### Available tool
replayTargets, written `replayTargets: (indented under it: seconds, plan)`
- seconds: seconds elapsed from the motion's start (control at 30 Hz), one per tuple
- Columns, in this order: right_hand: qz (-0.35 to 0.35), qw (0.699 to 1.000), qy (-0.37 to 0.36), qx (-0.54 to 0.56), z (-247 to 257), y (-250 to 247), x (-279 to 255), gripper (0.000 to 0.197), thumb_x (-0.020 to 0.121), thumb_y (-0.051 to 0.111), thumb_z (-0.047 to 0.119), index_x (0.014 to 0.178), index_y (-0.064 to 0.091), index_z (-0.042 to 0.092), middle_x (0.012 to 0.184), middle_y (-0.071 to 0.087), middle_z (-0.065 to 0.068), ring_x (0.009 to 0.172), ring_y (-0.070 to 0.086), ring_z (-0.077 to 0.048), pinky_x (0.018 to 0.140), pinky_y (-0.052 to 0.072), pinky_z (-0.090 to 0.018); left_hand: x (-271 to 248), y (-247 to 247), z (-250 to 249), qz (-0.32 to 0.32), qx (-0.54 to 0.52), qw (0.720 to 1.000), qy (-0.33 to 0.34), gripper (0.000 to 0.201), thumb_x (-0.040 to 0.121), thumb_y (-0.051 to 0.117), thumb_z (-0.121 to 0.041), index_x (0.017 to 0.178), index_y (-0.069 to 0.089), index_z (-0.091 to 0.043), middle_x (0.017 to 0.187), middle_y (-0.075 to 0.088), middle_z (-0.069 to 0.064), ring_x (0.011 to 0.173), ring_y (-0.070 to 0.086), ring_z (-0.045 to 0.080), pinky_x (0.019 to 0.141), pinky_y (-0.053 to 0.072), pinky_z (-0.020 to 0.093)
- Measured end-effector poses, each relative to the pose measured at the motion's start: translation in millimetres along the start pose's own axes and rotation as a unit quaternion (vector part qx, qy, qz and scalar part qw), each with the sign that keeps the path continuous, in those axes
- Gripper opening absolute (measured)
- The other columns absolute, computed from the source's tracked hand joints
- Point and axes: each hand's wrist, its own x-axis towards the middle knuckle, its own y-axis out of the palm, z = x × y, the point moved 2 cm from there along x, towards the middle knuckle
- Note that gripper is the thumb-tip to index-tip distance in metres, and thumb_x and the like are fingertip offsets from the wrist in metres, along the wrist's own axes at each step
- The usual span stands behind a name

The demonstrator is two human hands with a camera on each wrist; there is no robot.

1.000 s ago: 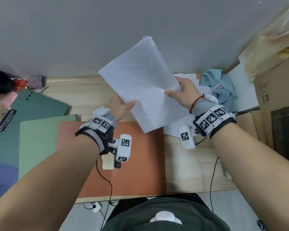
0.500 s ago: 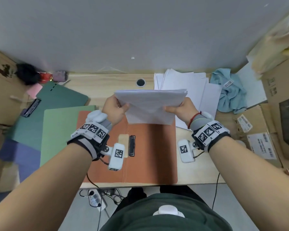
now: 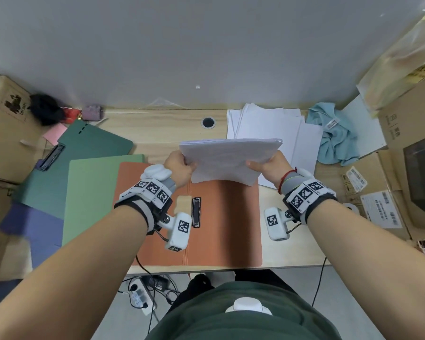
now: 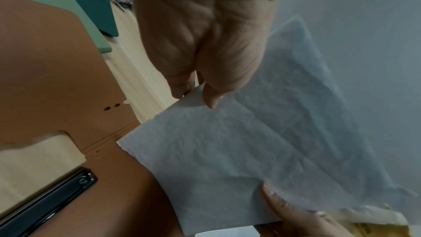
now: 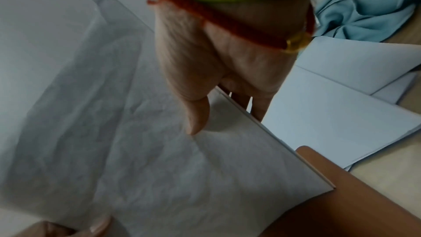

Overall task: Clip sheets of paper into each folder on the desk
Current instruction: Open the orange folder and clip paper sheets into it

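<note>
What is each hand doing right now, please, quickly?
Left hand: grips the left edge of the stack of paper, thumb on top.
Right hand: grips the stack's right edge, above the open orange folder.

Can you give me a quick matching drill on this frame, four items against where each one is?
Things:
1. paper stack
2. black clip
3. blue cloth
4. dark green folder

Places:
A. far right of the desk
B. held in both hands
C. left, partly under the light green folder
D. on the open orange folder

Pairs: 1-B, 2-D, 3-A, 4-C
</note>
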Motion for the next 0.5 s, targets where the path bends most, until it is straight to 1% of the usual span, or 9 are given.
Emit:
replayTargets:
  seconds: [0.07,0.17,0.23,0.3,0.33,0.37,0.4,0.47,0.5]
  plan:
    - [-0.002,1.000,0.008,-0.008,-3,0,0,0.026,0.082,0.078,0.009,0.104,0.069,0.022,0.110,0.073,-0.004,0.104,0.069,-0.022,0.099,0.052,-0.046,1,3,6,0.013,0.022,0.999,-0.024,0.008,0.091,0.061,-0.011,0.086,0.063,-0.005,0.080,0.063,0.010,0.075,0.057,0.026,0.064,0.039,0.029]
    - [0.010,0.997,0.013,-0.070,-9,-1,1,0.029,0.085,0.076,0.016,0.113,0.069,0.016,0.112,0.072,-0.005,0.106,0.067,-0.024,0.099,0.051,-0.046,1,7,13,0.034,0.065,0.996,-0.057,0.038,0.095,0.057,-0.018,0.060,0.047,-0.012,0.059,0.048,0.002,0.057,0.043,0.022,0.048,0.028,0.027]
    - [0.013,0.995,0.014,-0.099,-11,-2,2,0.031,0.086,0.074,0.018,0.116,0.069,0.008,0.112,0.072,-0.008,0.106,0.067,-0.027,0.098,0.051,-0.046,2,9,15,0.028,0.088,0.994,-0.061,0.045,0.097,0.057,-0.024,0.056,0.043,-0.013,0.055,0.044,0.001,0.054,0.040,0.022,0.047,0.025,0.028]
    - [0.012,0.997,0.015,-0.079,-7,-4,1,0.022,0.090,0.071,0.012,0.110,0.070,0.004,0.109,0.072,-0.010,0.102,0.068,-0.026,0.097,0.052,-0.043,3,11,16,0.012,0.081,0.996,-0.039,0.037,0.097,0.058,-0.024,0.064,0.056,-0.007,0.065,0.059,0.008,0.065,0.054,0.029,0.054,0.039,0.033]
    - [0.020,0.998,0.020,-0.064,-7,-4,0,0.017,0.091,0.069,0.010,0.107,0.070,0.004,0.109,0.072,-0.011,0.098,0.068,-0.025,0.096,0.053,-0.041,3,12,16,0.011,0.061,0.998,-0.027,0.028,0.097,0.058,-0.021,0.077,0.066,-0.003,0.079,0.069,0.012,0.077,0.062,0.031,0.065,0.049,0.038]
    - [0.029,0.998,0.028,-0.055,-7,-4,-1,0.015,0.092,0.068,0.011,0.106,0.070,0.007,0.109,0.072,-0.012,0.095,0.069,-0.025,0.094,0.054,-0.042,3,12,18,0.013,0.038,0.999,-0.023,0.023,0.097,0.057,-0.019,0.091,0.072,-0.002,0.092,0.073,0.012,0.087,0.066,0.030,0.078,0.053,0.040]
    - [0.040,0.997,0.043,-0.046,-10,-4,-3,0.014,0.092,0.069,0.014,0.105,0.070,0.010,0.109,0.073,-0.011,0.095,0.070,-0.026,0.092,0.056,-0.044,1,13,19,0.020,0.025,0.999,-0.028,0.022,0.097,0.057,-0.018,0.100,0.073,-0.002,0.099,0.074,0.010,0.092,0.067,0.028,0.085,0.053,0.039]
    - [0.062,0.994,0.084,-0.029,-18,-4,-7,0.014,0.090,0.072,0.021,0.103,0.070,0.015,0.106,0.075,-0.008,0.094,0.071,-0.027,0.087,0.057,-0.046,-1,17,26,0.042,0.017,0.997,-0.057,0.024,0.097,0.058,-0.022,0.102,0.074,-0.004,0.099,0.073,0.010,0.092,0.066,0.027,0.085,0.052,0.035]
    - [0.072,0.992,0.103,-0.020,-23,-3,-9,0.015,0.089,0.073,0.022,0.103,0.070,0.017,0.104,0.075,-0.007,0.092,0.072,-0.026,0.083,0.059,-0.043,-3,17,27,0.054,0.014,0.996,-0.075,0.024,0.096,0.059,-0.026,0.099,0.074,-0.007,0.096,0.072,0.010,0.090,0.066,0.027,0.083,0.051,0.033]
